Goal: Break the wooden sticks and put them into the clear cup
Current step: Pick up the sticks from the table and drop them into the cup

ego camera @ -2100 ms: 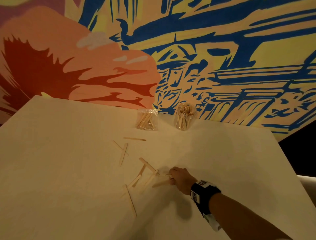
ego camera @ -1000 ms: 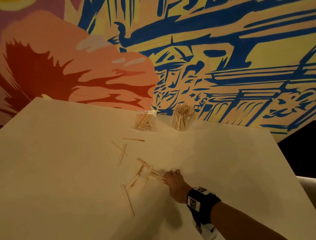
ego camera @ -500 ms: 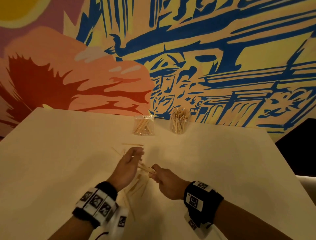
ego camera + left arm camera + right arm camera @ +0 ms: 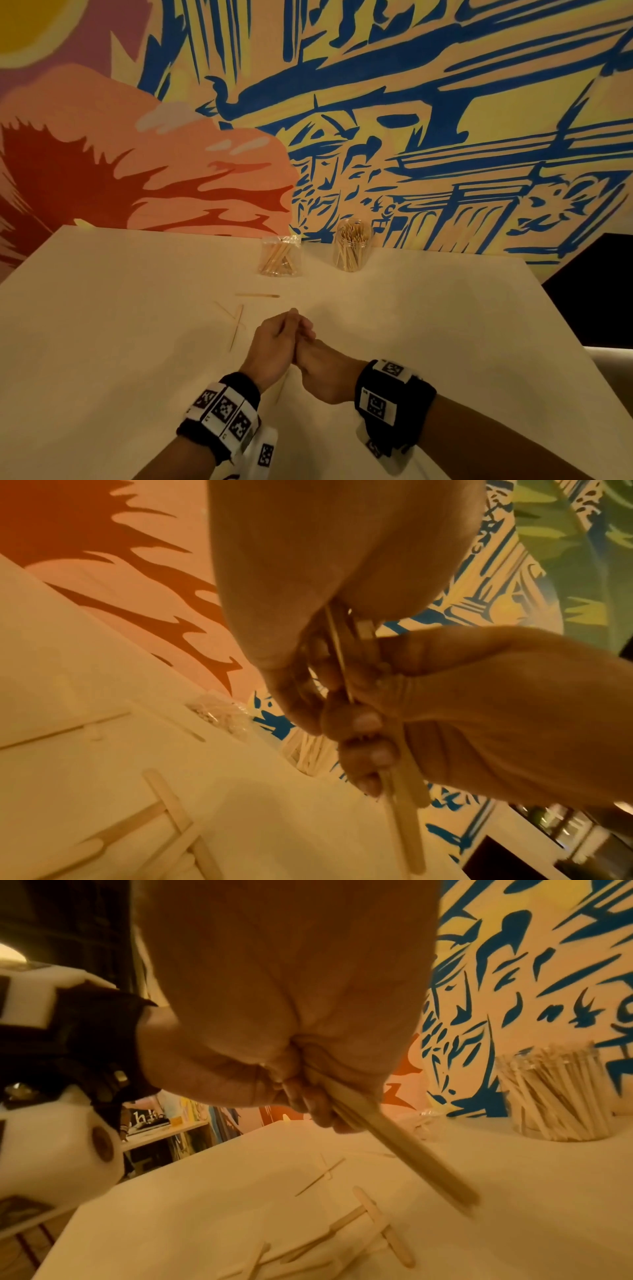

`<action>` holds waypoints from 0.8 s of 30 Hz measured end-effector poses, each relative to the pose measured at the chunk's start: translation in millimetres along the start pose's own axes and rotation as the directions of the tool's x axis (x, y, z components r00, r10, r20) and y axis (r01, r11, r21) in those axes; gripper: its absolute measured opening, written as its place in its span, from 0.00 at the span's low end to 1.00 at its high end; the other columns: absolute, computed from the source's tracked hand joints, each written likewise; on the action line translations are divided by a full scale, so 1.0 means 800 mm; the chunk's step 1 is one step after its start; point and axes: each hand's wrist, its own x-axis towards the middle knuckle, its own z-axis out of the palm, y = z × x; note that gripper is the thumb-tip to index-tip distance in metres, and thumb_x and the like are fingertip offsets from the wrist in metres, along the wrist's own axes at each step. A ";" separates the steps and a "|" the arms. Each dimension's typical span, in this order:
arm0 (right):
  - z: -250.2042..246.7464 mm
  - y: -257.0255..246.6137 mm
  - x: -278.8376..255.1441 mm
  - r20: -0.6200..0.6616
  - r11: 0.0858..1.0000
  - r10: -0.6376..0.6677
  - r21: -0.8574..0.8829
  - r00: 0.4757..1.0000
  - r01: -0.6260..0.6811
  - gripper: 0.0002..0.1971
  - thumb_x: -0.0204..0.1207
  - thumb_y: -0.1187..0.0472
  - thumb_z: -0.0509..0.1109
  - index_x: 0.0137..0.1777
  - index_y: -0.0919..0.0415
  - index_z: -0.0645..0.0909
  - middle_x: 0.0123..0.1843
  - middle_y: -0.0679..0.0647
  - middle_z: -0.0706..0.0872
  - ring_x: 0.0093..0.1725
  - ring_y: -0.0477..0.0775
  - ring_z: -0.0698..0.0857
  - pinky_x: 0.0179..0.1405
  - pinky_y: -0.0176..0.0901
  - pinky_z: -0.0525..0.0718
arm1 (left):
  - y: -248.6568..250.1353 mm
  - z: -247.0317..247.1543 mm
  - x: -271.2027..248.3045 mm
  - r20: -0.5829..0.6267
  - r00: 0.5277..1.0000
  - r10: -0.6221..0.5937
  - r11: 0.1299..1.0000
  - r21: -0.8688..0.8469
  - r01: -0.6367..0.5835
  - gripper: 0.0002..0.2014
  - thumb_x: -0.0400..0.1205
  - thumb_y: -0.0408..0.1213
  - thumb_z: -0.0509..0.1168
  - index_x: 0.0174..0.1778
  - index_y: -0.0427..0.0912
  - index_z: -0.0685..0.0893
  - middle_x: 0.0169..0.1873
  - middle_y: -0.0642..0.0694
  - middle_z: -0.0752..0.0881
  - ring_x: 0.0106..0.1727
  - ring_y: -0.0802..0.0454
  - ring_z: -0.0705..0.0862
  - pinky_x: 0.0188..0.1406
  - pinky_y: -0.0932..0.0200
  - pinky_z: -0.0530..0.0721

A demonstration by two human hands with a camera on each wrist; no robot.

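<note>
My two hands meet knuckle to knuckle above the middle of the white table (image 4: pixel 445 342). The right hand (image 4: pixel 310 339) is curled round a small bundle of flat wooden sticks (image 4: pixel 404 1150) that juts down and away from its fist. The left hand (image 4: pixel 284 327) pinches the other end of these sticks (image 4: pixel 405 818); its fingers (image 4: pixel 294 696) curl in beside the right hand (image 4: pixel 462 710). Loose sticks (image 4: pixel 237 325) lie on the table left of the hands, with one more (image 4: pixel 257 295) beyond them. A crinkled clear cup (image 4: pixel 281 255) holding stick pieces stands at the far edge.
A clear round jar (image 4: pixel 352 246) packed with thin sticks stands right of the cup, against the painted wall; it also shows in the right wrist view (image 4: pixel 555 1093). More flat sticks (image 4: pixel 377 1221) lie crossed under the hands. The table's right edge (image 4: pixel 565 325) drops into darkness.
The right hand gathered sticks off the table and lifted them. The left hand came in from below, and both hands have closed together on the sticks.
</note>
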 end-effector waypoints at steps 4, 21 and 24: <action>-0.009 -0.004 -0.006 -0.028 0.998 -0.047 0.041 0.999 0.048 0.25 0.72 0.75 0.52 0.71 0.68 0.64 0.65 0.65 0.79 0.61 0.62 0.81 0.61 0.50 0.81 | 0.004 -0.008 0.001 0.093 0.983 -0.161 0.971 -0.161 0.175 0.28 0.89 0.54 0.48 0.51 0.37 0.87 0.46 0.40 0.91 0.45 0.46 0.88 0.43 0.51 0.85; -0.027 -0.026 -0.008 -0.528 0.807 0.081 0.533 0.845 0.255 0.07 0.86 0.60 0.52 0.58 0.53 0.70 0.35 0.47 0.73 0.36 0.46 0.73 0.44 0.41 0.77 | 0.029 0.020 0.008 0.396 0.834 -0.383 0.494 -0.675 0.548 0.33 0.85 0.60 0.52 0.62 0.33 0.86 0.71 0.28 0.78 0.70 0.35 0.80 0.76 0.39 0.73; -0.029 -0.020 -0.007 -0.460 0.805 0.079 0.553 0.884 0.216 0.09 0.86 0.58 0.50 0.58 0.58 0.70 0.35 0.44 0.74 0.34 0.43 0.73 0.41 0.45 0.76 | 0.044 0.011 0.008 0.312 0.887 -0.341 0.721 -0.519 0.460 0.30 0.86 0.61 0.49 0.50 0.37 0.81 0.39 0.36 0.82 0.41 0.45 0.85 0.46 0.51 0.88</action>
